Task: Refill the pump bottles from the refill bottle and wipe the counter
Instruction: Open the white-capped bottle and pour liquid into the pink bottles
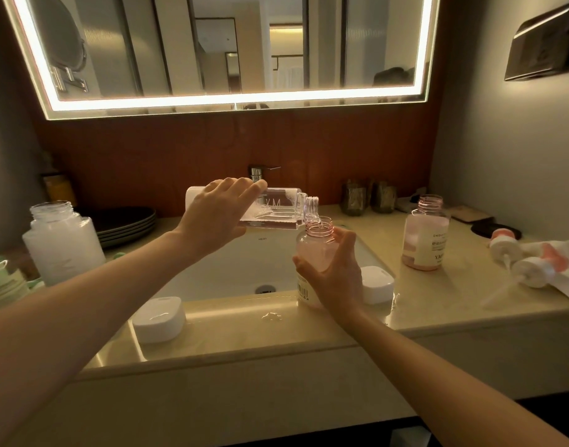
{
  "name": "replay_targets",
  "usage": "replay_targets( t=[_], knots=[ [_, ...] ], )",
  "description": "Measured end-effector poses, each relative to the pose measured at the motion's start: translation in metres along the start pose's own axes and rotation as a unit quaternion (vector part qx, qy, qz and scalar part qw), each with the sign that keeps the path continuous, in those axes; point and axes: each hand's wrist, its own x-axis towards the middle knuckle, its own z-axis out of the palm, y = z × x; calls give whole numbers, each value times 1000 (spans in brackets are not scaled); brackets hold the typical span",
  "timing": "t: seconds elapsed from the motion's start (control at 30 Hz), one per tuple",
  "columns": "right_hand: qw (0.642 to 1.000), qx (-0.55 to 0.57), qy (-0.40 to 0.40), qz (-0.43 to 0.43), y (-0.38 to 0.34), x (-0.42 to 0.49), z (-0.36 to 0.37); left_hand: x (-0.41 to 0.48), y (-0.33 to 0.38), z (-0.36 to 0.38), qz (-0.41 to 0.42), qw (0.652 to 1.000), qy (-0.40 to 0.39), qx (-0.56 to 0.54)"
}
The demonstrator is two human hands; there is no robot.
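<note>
Two hands meet above the sink's front right corner: the left hand [217,217] hides much of the tipped refill bottle [276,208], fingers wrapped around it; the right hand [333,272] grips the pink pump bottle [315,250], covering its label.

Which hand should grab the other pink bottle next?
Probably the right hand: the second pink bottle stands on its side of the counter, and the left hand is tipping the refill bottle.
</note>
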Motion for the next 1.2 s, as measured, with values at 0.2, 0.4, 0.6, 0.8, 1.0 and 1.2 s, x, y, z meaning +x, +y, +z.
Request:
replay_targets(
  t=[0.2,0.4,0.6,0.8,1.0,1.2],
  knots=[
    [1000,-4,-2,-1,1,1,0,0,1,0,2,1000,0,1],
    [1000,-3,2,-6,1,1,1,1,0,-2,3,1000,1,-3],
    [1000,-5,1,-8,2,0,0,0,0,0,1,1000,0,-4],
    [1000,-1,-2,-5,1,0,-1,0,0,0,1,1000,7,-4],
    [1000,-3,-3,-3,0,-1,-3,0,1,0,7,1000,9,0],
    [1000,-2,0,-5,1,0,-2,1,1,0,8,1000,12,4]
  ],
)
